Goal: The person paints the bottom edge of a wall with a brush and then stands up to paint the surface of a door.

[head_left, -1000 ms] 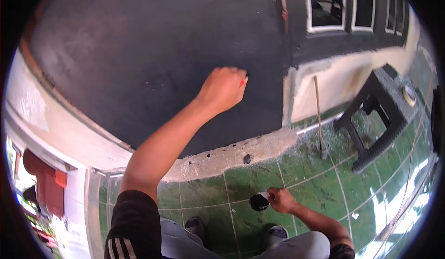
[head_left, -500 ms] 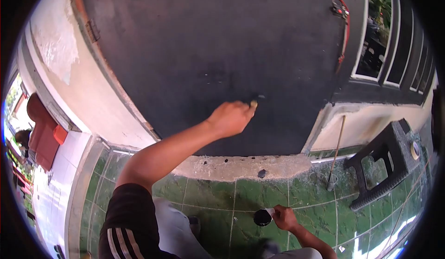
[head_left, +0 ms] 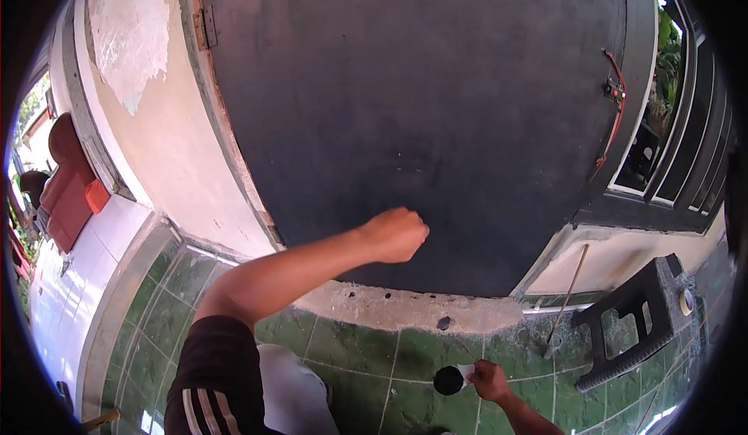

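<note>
Daylight fills the scene, brightest at the left edge and at the window [head_left: 662,123] on the right, where it blows out to white. The dark door [head_left: 421,108] stays dull and evenly lit, without glare. Strong fisheye distortion bends straight lines, and black vignetting rounds the corners.

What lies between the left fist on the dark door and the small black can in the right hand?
In the head view, between left fist and black can: dark door bottom, rough concrete threshold, green floor tiles.
</note>
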The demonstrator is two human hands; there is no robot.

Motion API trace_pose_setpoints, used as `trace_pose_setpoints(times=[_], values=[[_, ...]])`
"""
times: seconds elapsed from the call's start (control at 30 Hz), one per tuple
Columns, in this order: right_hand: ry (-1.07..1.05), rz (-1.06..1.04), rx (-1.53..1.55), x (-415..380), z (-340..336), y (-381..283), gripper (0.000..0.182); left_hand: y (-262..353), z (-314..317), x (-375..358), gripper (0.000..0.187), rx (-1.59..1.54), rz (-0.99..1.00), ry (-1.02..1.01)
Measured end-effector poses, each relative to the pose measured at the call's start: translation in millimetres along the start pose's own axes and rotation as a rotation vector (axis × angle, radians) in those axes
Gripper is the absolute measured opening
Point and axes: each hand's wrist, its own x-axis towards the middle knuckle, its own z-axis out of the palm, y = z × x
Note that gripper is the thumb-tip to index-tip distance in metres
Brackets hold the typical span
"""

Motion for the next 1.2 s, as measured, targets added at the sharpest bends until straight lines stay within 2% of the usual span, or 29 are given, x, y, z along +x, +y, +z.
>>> trace_pose_setpoints(times=[0.03, 0.1, 0.17, 0.23, 0.27, 0.33, 0.43, 0.47, 0.5, 0.53, 0.57, 0.6, 0.63, 0.7, 0.83, 0.9, 1.0, 1.1, 1.17, 1.2], values=[[0.001, -0.016, -0.028, 2.3, -3.2, -3.0, 0.019, -4.1, -24.7, 3.7, 0.016, -0.021, -0.015, -0.008], [0.002, -0.045, -0.084, 3.4, -14.3, -24.2, 0.017, -27.2, -74.9, 21.5, 0.017, 0.077, 0.005, 0.233], [0.006, -0.048, -0.079, 6.1, -21.2, -32.1, 0.017, -34.7, -150.4, 35.7, 0.016, 0.133, 0.014, 0.548], [0.013, -0.036, -0.085, 10.4, -28.9, -38.5, 0.018, -37.2, -225.7, 50.0, 0.017, 0.322, 0.057, 0.903], [0.017, -0.023, -0.092, 13.6, -32.2, -40.9, 0.019, -40.1, -262.6, 57.8, 0.019, 0.465, 0.035, 0.944], [0.028, -0.007, -0.108, 16.1, -35.6, -47.7, 0.020, -52.2, -310.7, 75.2, 0.018, 0.533, 0.027, 1.182], [0.036, -0.014, -0.128, 17.8, -37.1, -56.9, 0.020, -56.3, -309.2, 87.5, 0.018, 0.586, 0.021, 1.217], [0.034, -0.022, -0.130, 18.4, -36.0, -57.6, 0.019, -51.4, -286.0, 88.8, 0.019, 0.622, -0.062, 1.001], [0.033, -0.030, -0.130, 18.5, -34.2, -57.8, 0.019, -41.1, -256.4, 87.4, 0.016, 0.530, -0.058, 0.830], [0.026, -0.048, -0.140, 16.7, -32.4, -56.7, 0.019, -46.3, -217.0, 90.7, 0.012, 0.538, 0.163, 0.839], [0.019, -0.067, -0.153, 15.1, -31.8, -54.9, 0.019, -23.5, -193.7, 77.8, 0.009, 0.485, 0.098, 0.626], [0.012, -0.085, -0.164, 14.0, -31.2, -53.9, 0.019, -9.7, -176.5, 71.2, 0.009, 0.442, 0.131, 0.446], [0.005, -0.061, -0.127, 12.4, -32.1, -55.0, 0.019, 0.3, -167.6, 63.5, 0.008, 0.298, 0.253, 0.398], [-0.012, -0.011, -0.057, 7.7, -36.0, -57.3, 0.019, 9.7, -177.7, 62.7, 0.007, 0.225, 0.294, 0.452], [-0.011, 0.001, -0.053, 10.3, -40.4, -45.7, 0.019, -26.8, -257.8, 77.3, 0.015, 0.349, 0.155, 0.957], [0.009, 0.022, -0.065, 17.2, -49.1, -51.5, 0.019, -55.8, -291.0, 82.3, 0.014, 0.266, 0.214, 1.352], [0.041, 0.068, 0.050, 30.5, -62.0, -63.2, 0.019, -54.3, -323.1, 68.4, 0.012, 0.051, 0.019, 1.513], [0.071, 0.019, -0.059, 38.2, -94.2, -124.5, 0.017, -57.6, -325.9, 64.3, 0.010, -0.254, 0.039, 1.430], [0.145, -0.060, -0.084, 37.0, -112.2, -166.3, 0.013, -44.1, -318.2, 53.3, 0.010, -0.422, 0.003, 1.178], [0.158, -0.068, -0.081, 36.3, -125.0, -191.4, 0.013, -40.4, -314.4, 47.9, 0.013, -0.376, 0.066, 1.019]])
